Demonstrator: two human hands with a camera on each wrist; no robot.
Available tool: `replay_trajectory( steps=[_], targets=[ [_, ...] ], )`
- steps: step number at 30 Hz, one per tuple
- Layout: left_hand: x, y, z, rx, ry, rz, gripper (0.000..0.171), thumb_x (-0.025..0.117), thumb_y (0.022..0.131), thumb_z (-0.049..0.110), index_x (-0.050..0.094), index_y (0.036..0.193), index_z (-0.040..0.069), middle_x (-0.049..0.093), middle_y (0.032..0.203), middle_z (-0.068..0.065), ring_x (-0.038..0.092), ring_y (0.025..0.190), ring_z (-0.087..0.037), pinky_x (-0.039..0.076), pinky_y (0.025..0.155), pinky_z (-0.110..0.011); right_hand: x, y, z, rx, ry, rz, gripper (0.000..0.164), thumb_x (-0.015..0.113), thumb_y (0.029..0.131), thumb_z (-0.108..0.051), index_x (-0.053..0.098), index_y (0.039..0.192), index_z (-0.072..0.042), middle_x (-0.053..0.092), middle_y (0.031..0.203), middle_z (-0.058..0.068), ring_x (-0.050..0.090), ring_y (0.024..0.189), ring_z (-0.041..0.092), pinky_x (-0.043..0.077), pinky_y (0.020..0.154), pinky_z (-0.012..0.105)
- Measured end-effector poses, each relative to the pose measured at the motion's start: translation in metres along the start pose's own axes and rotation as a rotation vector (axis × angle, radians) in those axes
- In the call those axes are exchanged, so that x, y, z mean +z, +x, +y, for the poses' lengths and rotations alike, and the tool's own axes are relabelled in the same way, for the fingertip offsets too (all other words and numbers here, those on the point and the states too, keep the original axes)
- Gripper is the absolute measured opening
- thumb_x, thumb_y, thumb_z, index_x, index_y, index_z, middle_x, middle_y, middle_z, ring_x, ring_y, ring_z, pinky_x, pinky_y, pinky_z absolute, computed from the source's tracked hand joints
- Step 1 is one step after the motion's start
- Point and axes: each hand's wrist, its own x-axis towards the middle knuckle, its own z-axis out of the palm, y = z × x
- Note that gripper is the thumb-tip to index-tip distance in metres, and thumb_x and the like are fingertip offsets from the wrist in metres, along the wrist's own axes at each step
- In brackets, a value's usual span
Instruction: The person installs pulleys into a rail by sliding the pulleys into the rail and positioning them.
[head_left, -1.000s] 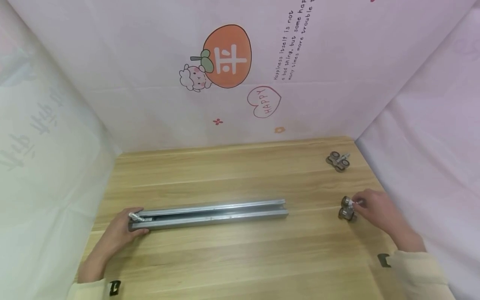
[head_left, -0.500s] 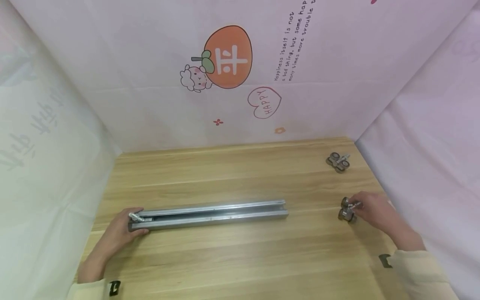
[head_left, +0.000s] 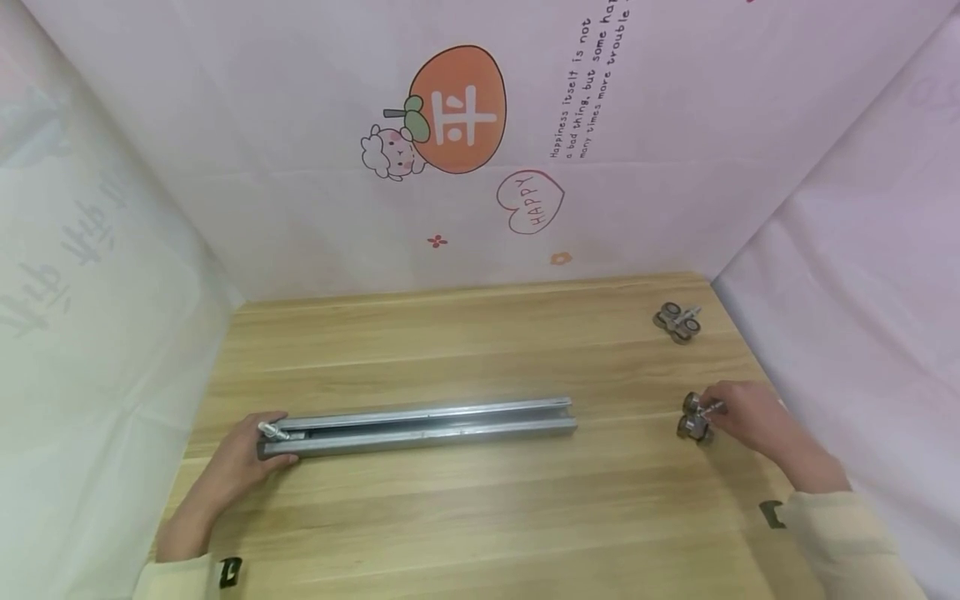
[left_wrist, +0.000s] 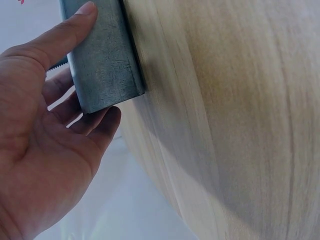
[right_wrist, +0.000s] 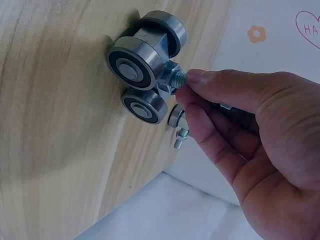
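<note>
Crosswise: rail (head_left: 420, 425) lies left-right; left hand (head_left: 240, 458) grips its end; right hand (head_left: 750, 417) pinches roller (head_left: 693, 417) bolt

Light wood-grain tabletop (head_left: 465, 500), boxed on three sides by pale pink sheeting. Back wall (head_left: 675, 167): orange fruit cartoon (head_left: 457, 108), small sheep (head_left: 386, 154), "HAPPY" heart (head_left: 531, 202), slanted English text (head_left: 588, 83). Even, soft light.

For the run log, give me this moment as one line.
left hand: holds rail end | right hand: pinches roller carriage bolt | spare carriage: untouched
</note>
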Motion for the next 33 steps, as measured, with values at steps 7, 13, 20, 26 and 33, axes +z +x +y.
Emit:
replay_trajectory(
  steps=[7, 13, 20, 26, 33],
  targets=[
    [-0.001, 0.0, 0.001, 0.001, -0.001, 0.005, 0.073, 0.083, 0.071, 0.019, 0.053, 0.13, -0.011, 0.054, 0.127, -0.037, 0.048, 0.117, -0.054, 0.038, 0.101, -0.067, -0.002, 0.002, -0.001, -0.018, -0.027, -0.024, 0.016, 0.081, 0.067, -0.004, 0.073, 0.08, -0.009, 0.073, 0.077, 0.005, 0.067, 0.067, 0.023, 0.06, 0.065, 0.047],
    [-0.002, 0.0, 0.003, -0.001, 0.01, 0.002, 0.073, 0.083, 0.071, 0.018, 0.053, 0.13, -0.012, 0.054, 0.126, -0.037, 0.049, 0.116, -0.055, 0.039, 0.1, -0.068, -0.006, 0.004, -0.002, -0.027, -0.024, -0.031, 0.015, 0.081, 0.068, -0.005, 0.073, 0.079, -0.01, 0.073, 0.076, 0.004, 0.067, 0.067, 0.024, 0.06, 0.066, 0.047],
    [-0.002, -0.001, 0.005, -0.002, 0.004, 0.003, 0.072, 0.083, 0.071, 0.018, 0.053, 0.13, -0.011, 0.054, 0.126, -0.037, 0.049, 0.116, -0.055, 0.039, 0.1, -0.068, -0.008, 0.004, -0.003, -0.03, -0.029, -0.035, 0.013, 0.081, 0.069, -0.006, 0.073, 0.078, -0.011, 0.073, 0.076, 0.003, 0.067, 0.068, 0.024, 0.06, 0.066, 0.047],
    [-0.003, -0.002, 0.005, -0.006, 0.001, 0.002, 0.073, 0.083, 0.071, 0.018, 0.053, 0.13, -0.011, 0.055, 0.126, -0.036, 0.049, 0.116, -0.054, 0.039, 0.101, -0.068, -0.012, 0.003, -0.004, -0.035, -0.028, -0.038, 0.012, 0.08, 0.07, -0.007, 0.073, 0.079, -0.011, 0.073, 0.077, 0.002, 0.067, 0.068, 0.022, 0.06, 0.065, 0.047],
    [-0.001, -0.002, 0.004, -0.022, 0.0, 0.001, 0.074, 0.083, 0.071, 0.019, 0.052, 0.132, -0.01, 0.053, 0.128, -0.036, 0.048, 0.118, -0.054, 0.038, 0.102, -0.067, -0.012, 0.006, -0.009, -0.006, -0.043, -0.069, 0.008, 0.078, 0.072, -0.01, 0.074, 0.079, -0.012, 0.073, 0.076, 0.001, 0.066, 0.066, 0.02, 0.059, 0.061, 0.044]
  ],
)
